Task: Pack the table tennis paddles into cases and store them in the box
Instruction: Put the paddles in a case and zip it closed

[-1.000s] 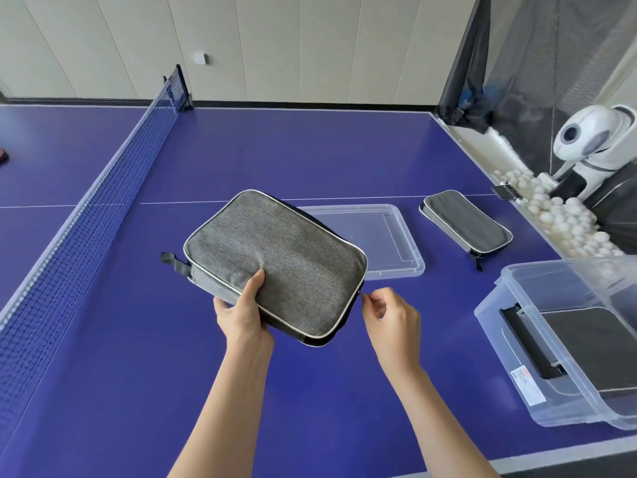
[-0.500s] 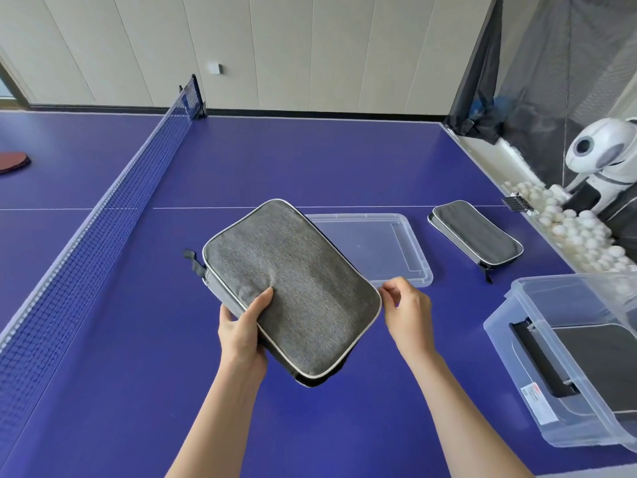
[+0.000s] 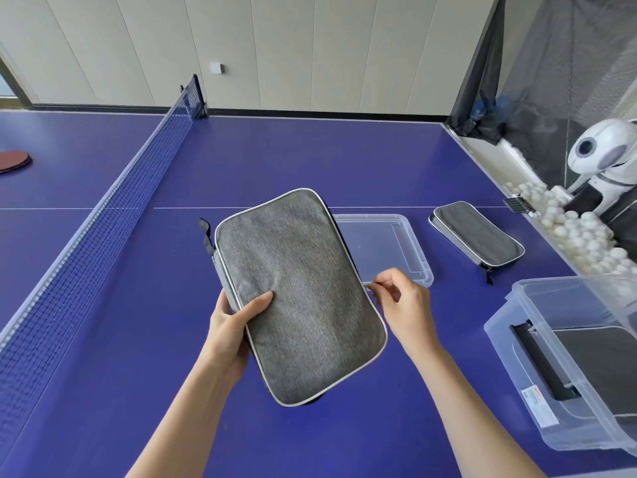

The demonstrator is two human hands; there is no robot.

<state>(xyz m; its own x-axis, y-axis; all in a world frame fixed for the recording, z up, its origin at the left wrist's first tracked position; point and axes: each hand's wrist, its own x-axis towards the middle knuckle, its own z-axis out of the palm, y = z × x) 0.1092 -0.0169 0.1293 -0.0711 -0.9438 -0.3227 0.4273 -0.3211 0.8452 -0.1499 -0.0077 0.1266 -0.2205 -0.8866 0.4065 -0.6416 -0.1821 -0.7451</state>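
head-worn view, angled down, close over table (image 3: 310,157)

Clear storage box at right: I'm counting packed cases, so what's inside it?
One dark case lies flat inside the clear box, seen through its wall. Anything beneath that case is covered, and the box's right part runs out of frame.

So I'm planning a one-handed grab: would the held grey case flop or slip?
Probably stiff: the grey case looks flat though the left hand grips only one edge. Its woven fabric likely resists slipping. Likely light: one hand mostly bears it.
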